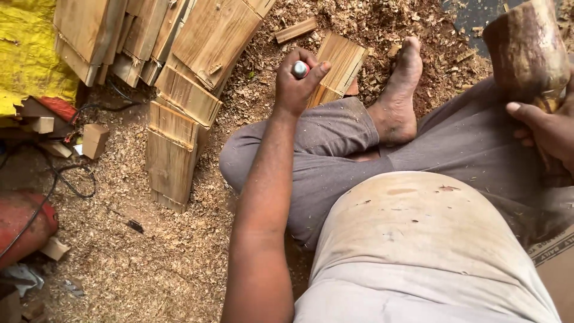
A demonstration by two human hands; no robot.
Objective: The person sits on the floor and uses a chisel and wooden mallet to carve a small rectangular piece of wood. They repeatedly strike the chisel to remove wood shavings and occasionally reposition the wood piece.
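The person sits cross-legged on a floor (149, 263) thick with sawdust and wood shavings, grey trousers over the knees and one bare foot (397, 96) resting sole-inward near the top of the view. The left hand (297, 84) is closed around a small metal-tipped tool (300, 69), thumb and fingers wrapped about it so that only its shiny rounded end with a reddish band shows above the fist (the rest of the tool is hidden inside the grip). That hand is held upright just in front of a slanted wooden block (341, 66), which sits on the floor between the left knee and the foot; whether the tool touches the block cannot be told. The right hand (547, 128), at the right edge, is clasped around the handle of a rounded wooden mallet (526, 48), whose brown head is raised above the right knee. To the left, stacked wooden slabs (179, 101) lean together beside a yellow sheet (30, 54), with a dark cable (66, 185) trailing across the shavings.
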